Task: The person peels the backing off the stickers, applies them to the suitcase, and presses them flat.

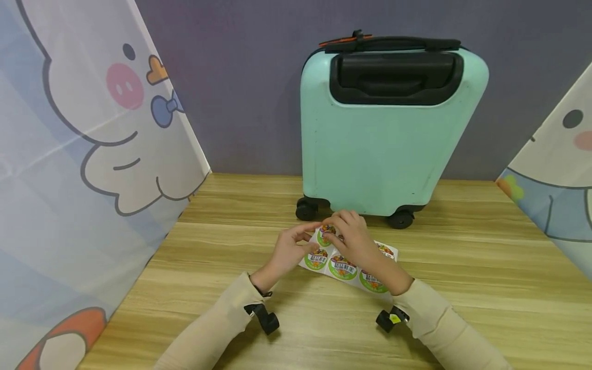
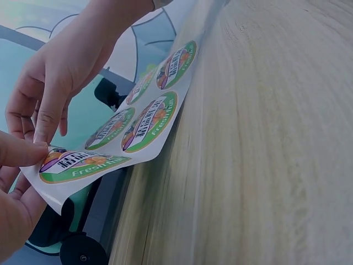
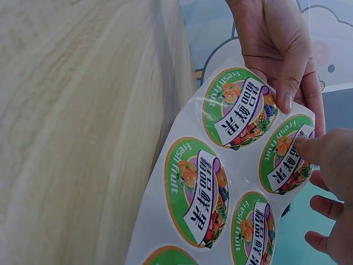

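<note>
Two beige sleeves point(image 1: 210, 318) slanted inward over the wooden table point(image 1: 324, 334) — the hands nearly met. The left hand point(image 1: 288, 253) pinched the sticker sheet point(image 1: 343, 268), thumb above, fingers beneath; the right hand point(image 1: 355, 239) arched over its far edge, gripping there, thumb on a sticker point(image 3: 276, 152). Just beyond the sheet stood a mint suitcase point(image 1: 379, 149).

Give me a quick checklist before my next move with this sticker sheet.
1. Left hand gripping the white sheet of round, multicoloured stickers: ok, holding one end.
2. Right hand at the same end: ok, touching a round green-bordered fruit sticker.
3. Sheet flat on the wood-grain tabletop: not ok, held end raised.
4. That sticker's edge peeled free: cannot tell, right hand covers part of it.
5. Mint-green, black-handled suitcase upright: ok, standing beyond the sheet.
</note>
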{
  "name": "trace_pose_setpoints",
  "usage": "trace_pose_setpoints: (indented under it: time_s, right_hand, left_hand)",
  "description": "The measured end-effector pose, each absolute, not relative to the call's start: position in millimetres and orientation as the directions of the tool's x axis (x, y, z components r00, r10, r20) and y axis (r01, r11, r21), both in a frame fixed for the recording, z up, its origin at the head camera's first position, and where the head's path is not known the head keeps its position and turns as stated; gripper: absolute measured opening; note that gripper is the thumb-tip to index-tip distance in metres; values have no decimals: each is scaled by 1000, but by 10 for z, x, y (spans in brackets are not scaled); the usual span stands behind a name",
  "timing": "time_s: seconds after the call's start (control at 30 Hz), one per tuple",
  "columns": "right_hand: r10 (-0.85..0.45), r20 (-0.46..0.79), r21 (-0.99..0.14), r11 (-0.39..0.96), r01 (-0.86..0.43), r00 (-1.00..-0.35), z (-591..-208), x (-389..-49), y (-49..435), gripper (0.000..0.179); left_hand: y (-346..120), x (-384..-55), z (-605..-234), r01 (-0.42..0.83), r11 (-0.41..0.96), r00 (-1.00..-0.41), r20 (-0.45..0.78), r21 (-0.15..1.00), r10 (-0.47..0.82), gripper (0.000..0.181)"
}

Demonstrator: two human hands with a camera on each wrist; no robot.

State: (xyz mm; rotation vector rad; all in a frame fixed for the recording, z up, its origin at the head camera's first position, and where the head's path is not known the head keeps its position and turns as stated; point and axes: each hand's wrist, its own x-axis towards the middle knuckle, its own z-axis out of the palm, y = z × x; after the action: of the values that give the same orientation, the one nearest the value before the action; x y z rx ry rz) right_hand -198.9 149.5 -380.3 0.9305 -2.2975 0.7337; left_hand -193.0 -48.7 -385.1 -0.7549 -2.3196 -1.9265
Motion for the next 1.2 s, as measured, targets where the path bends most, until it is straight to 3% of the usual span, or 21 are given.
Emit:
trace_pose_setpoints:
  time_s: [0.23,0.47,0.87,1.2]
  right_hand:
    - [-406,668,-295,625,-723,-624,-3808,-1999,1496,26]
    - [-366,742,-272,600,-752,-561,-3806,-2004,1495,28]
    - [-357,759,-273,584,-764,-544,-3782,-2007,1498,23]
    - [-353,745,-267,619,-738,-566,-3730,-1990,1492,19]
  left_hand:
    - [-468,-1912,-3855,376,112,-884,320,920,341,44]
    - [-435,-1921,-3899,335,107,-898,283,936,336,44]
    - [-437,-1909,-3892,328,97,-894,276,940,354,46]
    - [-432,-1877,-3881,313,70,-892,268,947,365,49]
